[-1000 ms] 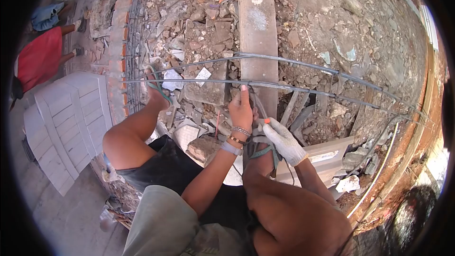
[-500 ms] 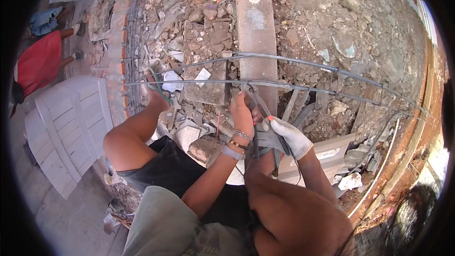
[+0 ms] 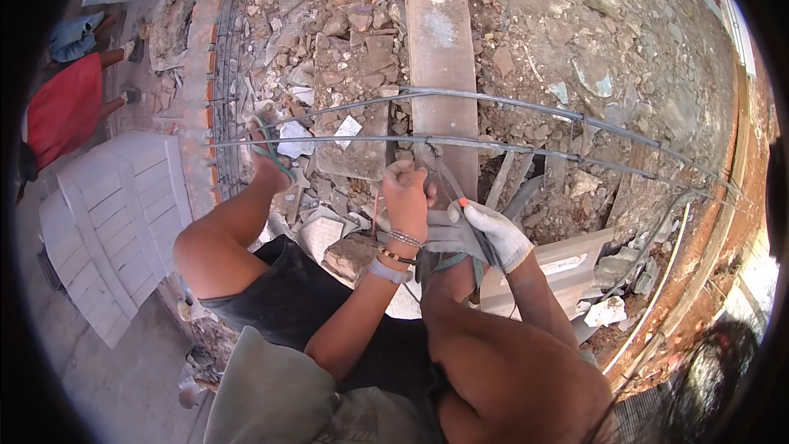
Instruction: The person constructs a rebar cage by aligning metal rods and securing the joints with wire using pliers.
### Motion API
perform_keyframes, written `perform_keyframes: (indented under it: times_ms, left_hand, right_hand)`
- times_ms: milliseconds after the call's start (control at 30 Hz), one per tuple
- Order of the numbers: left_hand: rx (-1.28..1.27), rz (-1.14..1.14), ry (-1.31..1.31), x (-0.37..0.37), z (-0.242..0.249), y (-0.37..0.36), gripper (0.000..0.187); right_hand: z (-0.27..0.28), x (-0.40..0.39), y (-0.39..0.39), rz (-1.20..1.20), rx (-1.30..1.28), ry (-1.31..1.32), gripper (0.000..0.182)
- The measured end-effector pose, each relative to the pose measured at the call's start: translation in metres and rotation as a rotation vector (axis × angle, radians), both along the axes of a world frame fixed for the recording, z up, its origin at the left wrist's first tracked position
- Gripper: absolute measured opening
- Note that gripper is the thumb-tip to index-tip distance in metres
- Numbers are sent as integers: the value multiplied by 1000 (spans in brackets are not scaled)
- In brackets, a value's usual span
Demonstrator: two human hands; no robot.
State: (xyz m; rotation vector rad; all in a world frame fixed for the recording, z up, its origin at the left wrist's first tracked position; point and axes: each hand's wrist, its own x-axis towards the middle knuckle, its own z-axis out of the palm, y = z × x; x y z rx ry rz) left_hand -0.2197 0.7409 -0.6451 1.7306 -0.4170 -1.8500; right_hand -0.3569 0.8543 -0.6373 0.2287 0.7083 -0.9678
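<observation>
My left hand (image 3: pixel 407 197), bare with bracelets and a pale watch band at the wrist, is closed with curled fingers just below the lower steel bar (image 3: pixel 370 139). What it pinches is too small to make out. My right hand (image 3: pixel 497 234), in a pale work glove, is closed around a bent, dark grey strip (image 3: pixel 446 177) that rises toward the bar. An orange spot shows at the gloved thumb's tip. The upper steel bar (image 3: pixel 509 99) runs across a wooden plank (image 3: pixel 440 33). My sandalled foot (image 3: pixel 271 156) rests at the left.
Broken tile and rubble (image 3: pixel 353 57) cover the ground. A brick edge with long rebar (image 3: pixel 226 74) runs along the left, beside a white slatted panel (image 3: pixel 115 222). Another person in red (image 3: pixel 66 107) is at the far left. Timber boards (image 3: pixel 707 279) line the right.
My left hand has drawn back slightly left and down from the lower bar, its fingers now more curled. My gloved right hand keeps its grip on the grey strip.
</observation>
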Motion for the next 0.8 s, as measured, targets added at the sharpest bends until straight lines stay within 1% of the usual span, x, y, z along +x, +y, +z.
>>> perform_keyframes:
  times_ms: [67, 167, 233, 267, 333, 367, 433, 467, 567, 667, 800]
  left_hand:
    - [-6, -52, 3, 4, 3, -1, 30]
    - [-32, -103, 8, 6, 3, -1, 30]
    - [-49, -94, 7, 3, 9, -5, 30]
    - [-17, -108, 16, 3, 13, -7, 31]
    - [43, -136, 36, 5, 19, -12, 32]
    - [0, -171, 34, 8, 18, -8, 32]
    - [-87, -239, 27, 15, 17, 5, 34]
    - [-107, -222, 13, 15, 16, 8, 34]
    - [-160, -175, -9, 9, 17, 14, 35]
    - [-190, -158, -5, 9, 16, 18, 34]
    - [-208, -155, -9, 9, 22, 11, 33]
  right_hand:
    - [-4, 2, 4, -40, 42, -12, 32]
    - [3, 8, -2, -138, -33, -275, 32]
    - [6, 13, -3, -194, 17, -327, 32]
    - [7, 14, -2, -222, 43, -352, 32]
    - [-2, 19, 1, -290, -10, -508, 32]
    - [-5, 21, 3, -324, -38, -585, 32]
    - [-2, 22, 6, -289, 12, -490, 32]
    - [-1, 23, 7, -273, 37, -443, 32]
    - [-6, 26, 10, -386, 7, -591, 32]
    - [-3, 25, 9, -351, 50, -504, 31]
    - [-4, 24, 7, -317, 38, -446, 32]
